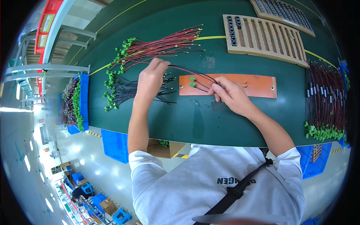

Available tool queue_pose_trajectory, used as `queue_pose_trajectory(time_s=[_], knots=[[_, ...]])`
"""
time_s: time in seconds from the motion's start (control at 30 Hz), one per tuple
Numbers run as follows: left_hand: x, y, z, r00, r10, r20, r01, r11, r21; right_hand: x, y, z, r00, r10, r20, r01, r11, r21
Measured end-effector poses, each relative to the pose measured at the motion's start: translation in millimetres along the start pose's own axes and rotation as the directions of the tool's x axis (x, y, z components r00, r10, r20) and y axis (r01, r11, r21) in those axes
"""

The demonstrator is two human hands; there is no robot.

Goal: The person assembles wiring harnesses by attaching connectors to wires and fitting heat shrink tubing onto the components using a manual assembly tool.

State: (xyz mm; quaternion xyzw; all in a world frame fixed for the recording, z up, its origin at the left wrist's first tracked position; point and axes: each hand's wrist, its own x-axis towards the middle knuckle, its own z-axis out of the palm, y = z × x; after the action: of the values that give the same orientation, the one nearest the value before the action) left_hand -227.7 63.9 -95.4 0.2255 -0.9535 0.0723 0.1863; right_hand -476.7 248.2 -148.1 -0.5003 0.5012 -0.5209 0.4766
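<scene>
My left hand (153,77) is closed, its fingertips pinching one end of a red and a black wire (191,69). The wires arc rightward to my right hand (231,93), which is closed around them above an orange board (258,89). Two short leads with green connectors (192,85) stick out leftward from my right fingers, over the board. Beyond my left hand lies a fanned pile of red wires (161,44) with green connectors. A pile of black wires (127,90), also with green connectors, is beside my left wrist and partly hidden by it.
At the far right lies a slotted wooden rack (264,35) with black parts in its left slots; a second rack (287,17) is behind it. Bundled red and black wires (326,97) lie at the right table end. A blue bin (84,101) of wires stands left.
</scene>
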Motion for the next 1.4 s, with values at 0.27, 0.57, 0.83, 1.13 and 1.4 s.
queue_pose_trajectory(time_s=[0.27,0.57,0.83,1.13,1.4], knots=[[-7,65,2,0.769,-0.381,0.514,0.524,-0.087,-0.848,7,21,3,0.996,-0.015,-0.088,0.006,0.995,-0.1],[-7,104,30,0.791,-0.419,0.445,0.307,-0.358,-0.882,13,1,-10,0.957,0.289,-0.025,-0.261,0.895,0.362],[-14,109,40,0.843,-0.446,0.3,0.183,-0.285,-0.941,13,1,-13,0.956,0.292,-0.022,-0.259,0.876,0.407],[-21,121,39,0.871,-0.443,0.213,0.173,-0.128,-0.977,12,6,-12,0.962,0.272,-0.022,-0.234,0.863,0.449],[-16,126,42,0.832,-0.539,0.131,0.114,-0.065,-0.991,12,8,-13,0.961,0.275,-0.023,-0.234,0.856,0.462]])
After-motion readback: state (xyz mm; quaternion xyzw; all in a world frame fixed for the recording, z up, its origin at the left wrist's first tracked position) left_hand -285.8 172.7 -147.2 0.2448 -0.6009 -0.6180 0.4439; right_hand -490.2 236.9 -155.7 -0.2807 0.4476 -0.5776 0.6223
